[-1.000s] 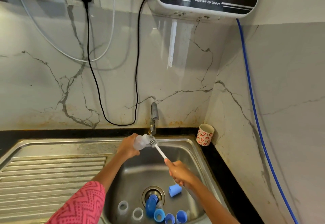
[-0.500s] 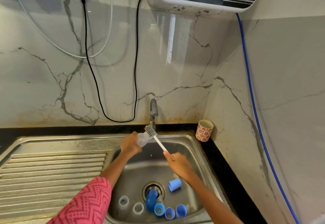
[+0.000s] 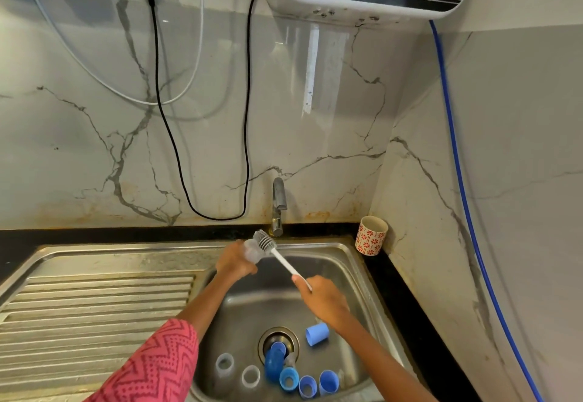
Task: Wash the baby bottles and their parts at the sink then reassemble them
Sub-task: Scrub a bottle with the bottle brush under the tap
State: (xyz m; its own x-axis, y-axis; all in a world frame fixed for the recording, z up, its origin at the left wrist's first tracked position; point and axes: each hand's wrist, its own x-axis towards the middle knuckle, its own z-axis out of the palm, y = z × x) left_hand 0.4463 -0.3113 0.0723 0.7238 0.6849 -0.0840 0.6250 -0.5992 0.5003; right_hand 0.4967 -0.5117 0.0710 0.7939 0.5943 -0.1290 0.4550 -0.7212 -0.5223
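Left hand [image 3: 235, 262] grips clear plastic baby bottle [image 3: 253, 251] over steel sink [image 3: 353, 262], mouth toward right hand [image 3: 325, 299], which pinches white-handled grey bottle brush [image 3: 266, 241], bristles just beside the mouth, outside

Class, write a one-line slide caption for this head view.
Left hand holds a clear bottle while right hand works a brush over the sink.
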